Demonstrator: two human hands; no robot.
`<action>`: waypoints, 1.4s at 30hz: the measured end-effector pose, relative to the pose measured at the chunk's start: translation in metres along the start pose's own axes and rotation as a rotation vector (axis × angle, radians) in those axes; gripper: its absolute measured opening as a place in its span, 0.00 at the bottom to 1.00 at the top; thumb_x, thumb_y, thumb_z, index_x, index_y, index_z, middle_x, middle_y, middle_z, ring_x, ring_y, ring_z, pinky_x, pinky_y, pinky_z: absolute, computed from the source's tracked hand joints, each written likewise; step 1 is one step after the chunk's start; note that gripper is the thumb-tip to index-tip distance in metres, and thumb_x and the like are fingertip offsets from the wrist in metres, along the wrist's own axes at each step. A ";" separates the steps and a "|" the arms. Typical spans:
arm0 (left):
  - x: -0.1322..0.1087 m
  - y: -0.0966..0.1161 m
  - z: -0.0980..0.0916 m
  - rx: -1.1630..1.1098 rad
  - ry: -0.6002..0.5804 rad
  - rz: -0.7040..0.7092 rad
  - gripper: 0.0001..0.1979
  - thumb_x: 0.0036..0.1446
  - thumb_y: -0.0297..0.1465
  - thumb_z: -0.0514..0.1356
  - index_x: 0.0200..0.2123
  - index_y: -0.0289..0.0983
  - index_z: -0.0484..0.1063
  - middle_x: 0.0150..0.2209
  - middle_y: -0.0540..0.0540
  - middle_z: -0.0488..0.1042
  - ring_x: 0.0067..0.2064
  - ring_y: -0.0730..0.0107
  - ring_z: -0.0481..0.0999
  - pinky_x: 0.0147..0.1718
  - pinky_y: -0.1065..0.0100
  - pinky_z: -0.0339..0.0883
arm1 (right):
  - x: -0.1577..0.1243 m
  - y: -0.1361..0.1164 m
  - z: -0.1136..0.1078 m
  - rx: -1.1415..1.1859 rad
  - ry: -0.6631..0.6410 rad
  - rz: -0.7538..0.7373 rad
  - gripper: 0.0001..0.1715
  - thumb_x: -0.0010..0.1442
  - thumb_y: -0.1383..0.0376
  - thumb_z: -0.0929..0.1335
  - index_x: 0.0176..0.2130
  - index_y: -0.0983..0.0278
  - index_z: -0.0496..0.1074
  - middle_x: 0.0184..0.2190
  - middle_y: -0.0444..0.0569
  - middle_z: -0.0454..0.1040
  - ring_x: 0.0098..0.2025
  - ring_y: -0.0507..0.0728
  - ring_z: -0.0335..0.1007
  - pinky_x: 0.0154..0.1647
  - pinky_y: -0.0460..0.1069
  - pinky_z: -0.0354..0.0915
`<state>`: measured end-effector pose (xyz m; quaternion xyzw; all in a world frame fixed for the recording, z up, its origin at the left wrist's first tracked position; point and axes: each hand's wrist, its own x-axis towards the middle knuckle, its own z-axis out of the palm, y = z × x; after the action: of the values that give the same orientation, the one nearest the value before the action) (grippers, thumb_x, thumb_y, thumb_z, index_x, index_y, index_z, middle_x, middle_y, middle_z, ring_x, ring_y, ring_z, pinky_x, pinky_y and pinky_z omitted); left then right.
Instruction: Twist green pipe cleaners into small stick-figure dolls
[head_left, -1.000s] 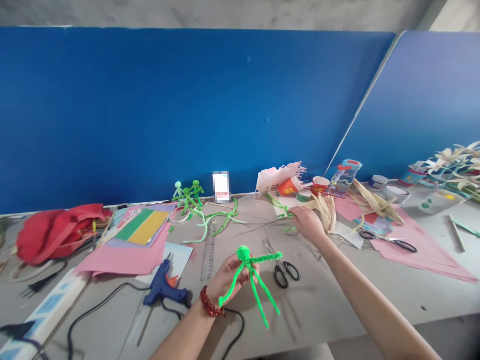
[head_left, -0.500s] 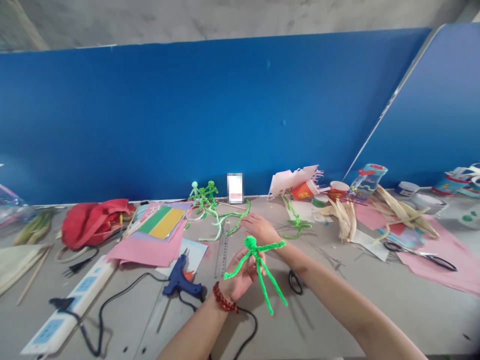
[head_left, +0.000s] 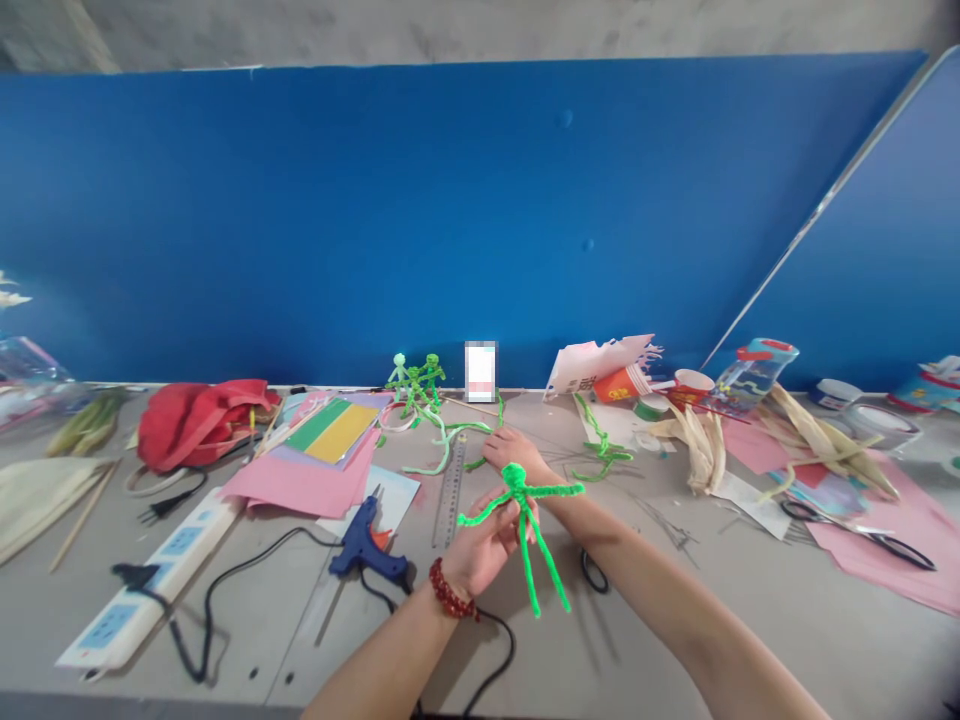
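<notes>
Left hand curls around the green pipe-cleaner figure — right hand open, just beyond it.

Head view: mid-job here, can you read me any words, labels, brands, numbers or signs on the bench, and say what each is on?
Nothing can be quoted as it reads.
Metal ruler: number marks too small to read.
Torn white paper: print too blurred to read.
Red cup: print too blurred to read.
Upright card: pixelated, unreadable.

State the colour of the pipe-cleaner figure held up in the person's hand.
The pipe-cleaner figure is bright green, shown best in the head view.
</notes>
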<state>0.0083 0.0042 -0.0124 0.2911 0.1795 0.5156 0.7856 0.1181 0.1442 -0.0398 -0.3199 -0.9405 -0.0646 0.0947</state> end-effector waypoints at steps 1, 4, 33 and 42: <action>0.000 0.000 0.000 0.010 0.004 0.000 0.10 0.50 0.33 0.69 0.34 0.35 0.74 0.30 0.47 0.74 0.26 0.76 0.68 0.32 0.68 0.62 | 0.000 0.000 0.000 -0.003 0.003 0.002 0.07 0.58 0.64 0.69 0.38 0.65 0.72 0.37 0.53 0.74 0.45 0.61 0.65 0.44 0.53 0.63; 0.001 0.003 0.002 0.025 0.008 0.003 0.10 0.51 0.34 0.68 0.34 0.35 0.74 0.29 0.48 0.73 0.27 0.76 0.68 0.32 0.69 0.62 | 0.001 0.000 -0.001 -0.006 0.038 0.009 0.05 0.60 0.65 0.68 0.37 0.65 0.72 0.37 0.53 0.74 0.44 0.61 0.65 0.44 0.53 0.63; -0.004 0.000 0.005 0.164 0.043 -0.064 0.12 0.48 0.33 0.70 0.36 0.35 0.78 0.32 0.45 0.77 0.31 0.71 0.73 0.34 0.68 0.64 | -0.056 0.001 -0.026 0.211 0.187 0.003 0.11 0.61 0.68 0.67 0.44 0.63 0.75 0.45 0.53 0.75 0.50 0.60 0.66 0.54 0.55 0.62; -0.008 -0.002 0.005 0.260 -0.072 -0.152 0.12 0.51 0.35 0.68 0.38 0.36 0.78 0.33 0.44 0.77 0.33 0.71 0.72 0.35 0.68 0.63 | -0.049 -0.002 -0.027 0.126 0.113 0.032 0.13 0.62 0.70 0.66 0.47 0.65 0.73 0.46 0.52 0.75 0.51 0.60 0.65 0.54 0.55 0.62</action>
<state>0.0095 -0.0051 -0.0102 0.3943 0.2378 0.4161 0.7841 0.1584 0.1084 -0.0240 -0.3242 -0.9306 -0.0218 0.1687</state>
